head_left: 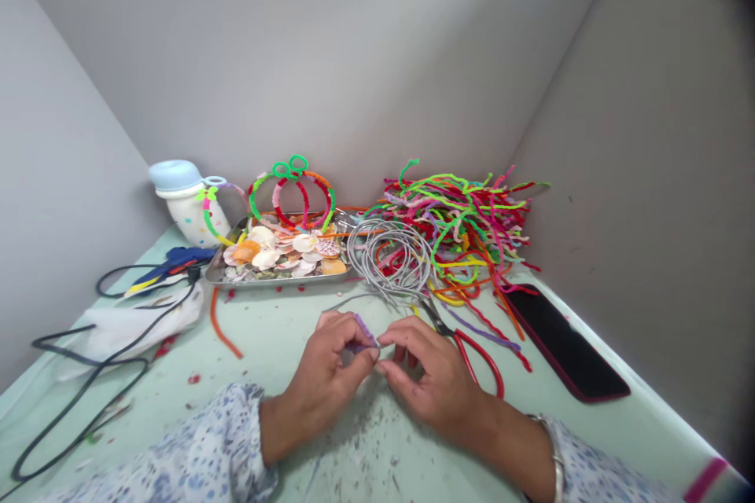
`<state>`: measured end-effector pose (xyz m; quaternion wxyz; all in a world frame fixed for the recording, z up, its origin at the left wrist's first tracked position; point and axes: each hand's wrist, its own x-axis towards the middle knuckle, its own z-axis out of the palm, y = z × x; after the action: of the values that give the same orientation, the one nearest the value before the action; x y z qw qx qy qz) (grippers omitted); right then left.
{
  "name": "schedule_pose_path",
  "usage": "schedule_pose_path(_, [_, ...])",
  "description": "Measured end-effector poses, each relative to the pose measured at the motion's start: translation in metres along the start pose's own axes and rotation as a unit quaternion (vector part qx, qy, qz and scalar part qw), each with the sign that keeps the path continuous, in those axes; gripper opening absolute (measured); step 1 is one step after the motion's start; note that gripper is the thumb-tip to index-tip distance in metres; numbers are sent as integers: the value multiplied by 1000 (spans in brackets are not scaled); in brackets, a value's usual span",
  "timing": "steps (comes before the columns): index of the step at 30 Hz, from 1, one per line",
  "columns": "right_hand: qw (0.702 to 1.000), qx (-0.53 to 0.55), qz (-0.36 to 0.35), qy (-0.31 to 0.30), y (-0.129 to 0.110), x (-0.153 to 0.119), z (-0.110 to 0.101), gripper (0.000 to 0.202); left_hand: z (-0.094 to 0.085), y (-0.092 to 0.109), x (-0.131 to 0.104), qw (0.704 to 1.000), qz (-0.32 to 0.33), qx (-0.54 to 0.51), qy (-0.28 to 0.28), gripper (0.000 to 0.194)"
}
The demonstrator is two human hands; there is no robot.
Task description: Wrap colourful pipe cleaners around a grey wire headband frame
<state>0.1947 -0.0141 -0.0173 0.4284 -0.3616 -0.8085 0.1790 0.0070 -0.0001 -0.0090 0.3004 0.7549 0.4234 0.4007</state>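
Near the middle of the table, my left hand is closed, pinching a short purple fuzzy pipe cleaner between thumb and forefinger. Right beside it, my right hand has its fingers curled in a pinch at the left fingertips. What sits in those right fingers is too small to make out. Just behind the right hand lie scissors with red handles, their dark blades pointing away. A coil of grey wire rests beyond both hands, and one strand runs from it toward the left hand.
A metal tray of seashells stands at the back, with pipe-cleaner hoops above it. Colourful pipe cleaners are heaped at back right. A phone lies right; a bottle, black cable and blue-handled tool lie left.
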Motion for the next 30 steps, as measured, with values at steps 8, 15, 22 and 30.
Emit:
schedule_pose_path(8, [996,20,73,40,-3,6,-2,11,1,5,1,996,64,60,16,9])
schedule_pose_path(15, [997,22,62,35,-3,7,-2,12,1,2,1,997,56,58,16,12])
schedule_pose_path(22, [998,22,58,16,-2,5,-1,14,2,3,-1,997,45,63,8,14])
schedule_pose_path(30, [998,24,50,4,-2,6,0,14,1,3,-1,996,70,52,12,13])
